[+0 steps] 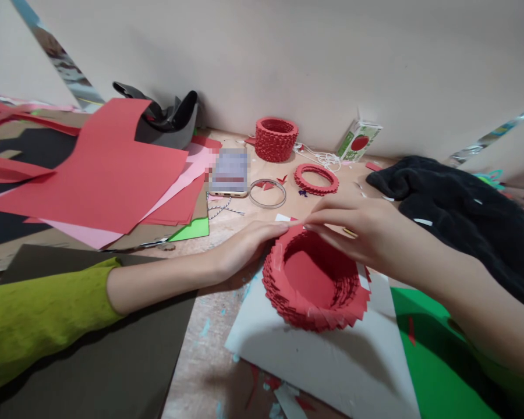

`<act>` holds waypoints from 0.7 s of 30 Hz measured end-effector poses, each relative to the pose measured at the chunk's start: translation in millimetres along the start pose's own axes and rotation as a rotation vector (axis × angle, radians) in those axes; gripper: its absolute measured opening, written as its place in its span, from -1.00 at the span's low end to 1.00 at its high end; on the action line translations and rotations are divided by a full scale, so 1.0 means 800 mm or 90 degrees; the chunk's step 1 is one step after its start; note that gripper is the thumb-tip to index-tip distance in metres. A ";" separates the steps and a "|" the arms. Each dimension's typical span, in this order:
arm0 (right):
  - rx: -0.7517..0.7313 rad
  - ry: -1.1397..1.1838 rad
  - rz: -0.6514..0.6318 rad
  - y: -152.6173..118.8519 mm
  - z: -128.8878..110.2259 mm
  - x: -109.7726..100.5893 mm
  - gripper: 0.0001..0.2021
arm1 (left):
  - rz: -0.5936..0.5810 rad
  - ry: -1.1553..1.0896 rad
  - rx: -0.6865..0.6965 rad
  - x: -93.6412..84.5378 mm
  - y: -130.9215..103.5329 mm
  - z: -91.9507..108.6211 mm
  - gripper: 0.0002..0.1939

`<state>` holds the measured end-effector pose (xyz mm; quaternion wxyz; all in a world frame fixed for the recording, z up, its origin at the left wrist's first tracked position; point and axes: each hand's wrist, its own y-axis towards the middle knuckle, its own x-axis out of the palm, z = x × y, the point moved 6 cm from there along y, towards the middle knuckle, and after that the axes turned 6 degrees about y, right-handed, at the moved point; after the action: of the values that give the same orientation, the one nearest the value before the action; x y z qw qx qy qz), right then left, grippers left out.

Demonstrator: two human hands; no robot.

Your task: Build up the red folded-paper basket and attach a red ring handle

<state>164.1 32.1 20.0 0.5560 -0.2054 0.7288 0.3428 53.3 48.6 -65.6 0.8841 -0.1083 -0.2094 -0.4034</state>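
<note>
A round red basket of folded, layered paper [318, 317] stands on a grey-white board [332, 372], its flat red bottom showing inside. My left hand [251, 244] holds it at the far left, fingertips at the rim and the other fingers partly hidden behind the wall. Over the far right rim bends my right hand [353, 221], its fingertips pressed to the far edge close to the left fingertips. A white strip [364, 276] lies on the right of the rim, and small white pieces show near the fingertips.
Behind stand a red paper ring stack [276, 142], a thin red paper ring [317, 179], a metal hoop [267, 194], a phone [229, 171] and a drink carton [360, 139]. Red paper sheets [100, 174] lie left; a black cloth [458, 215] and green sheet [432, 349] lie right.
</note>
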 end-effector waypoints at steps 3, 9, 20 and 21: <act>0.043 0.067 0.013 0.000 0.003 -0.004 -0.81 | 0.007 0.008 -0.007 -0.001 0.000 0.000 -0.75; 0.231 0.259 0.032 -0.003 0.023 0.001 -0.89 | 0.005 0.013 -0.007 -0.001 0.001 0.002 -0.75; 0.396 0.550 -0.018 -0.010 0.051 0.030 -0.79 | -0.005 -0.007 -0.003 0.001 0.001 0.002 -0.74; 0.394 0.551 -0.024 -0.009 0.051 0.030 -0.79 | -0.004 -0.007 -0.002 0.001 0.001 0.002 -0.73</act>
<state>189.1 58.5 -11.2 0.2452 -0.1672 0.9549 -0.0144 54.1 49.1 -63.4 0.8816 -0.1110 -0.2139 -0.4058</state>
